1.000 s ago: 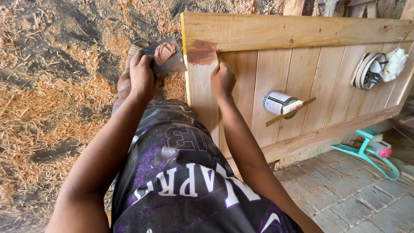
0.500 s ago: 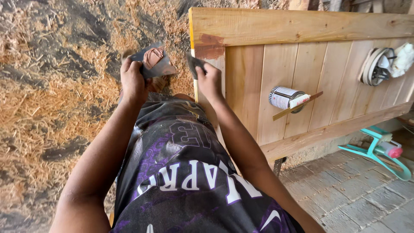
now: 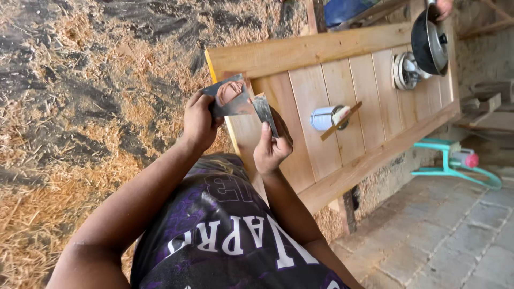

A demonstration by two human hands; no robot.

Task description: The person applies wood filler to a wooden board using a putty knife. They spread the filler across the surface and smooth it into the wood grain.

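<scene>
- Head view, looking down over my arms: my left hand (image 3: 199, 120) is closed round a flat metal scraper plate (image 3: 230, 96), thumb on top, holding it level so the reddish-brown filler paste (image 3: 231, 91) on it doesn't slide off.
- My right hand (image 3: 271, 150) pinches a smaller putty blade (image 3: 264, 111) between thumb and fingers, its edge touching the plate's right side, angled as if to take paste from it.
- Both tools hover just above the near left corner of the wooden panel (image 3: 342, 69), which lies flat like a worktop; a darker filled patch shows there under the tools.
- Further right on the panel stands a small tin (image 3: 327, 117) with a stick (image 3: 341, 121) laid across its mouth, within reach, I'd judge, for topping up.
- Far right, a coiled white item (image 3: 405, 70) rests on the boards; above it another person's hand (image 3: 444, 7) holds a dark round pan (image 3: 429, 43).
- Left of the panel the ground is covered in wood shavings (image 3: 80, 107); near right, a turquoise frame (image 3: 455, 160) on paving.
</scene>
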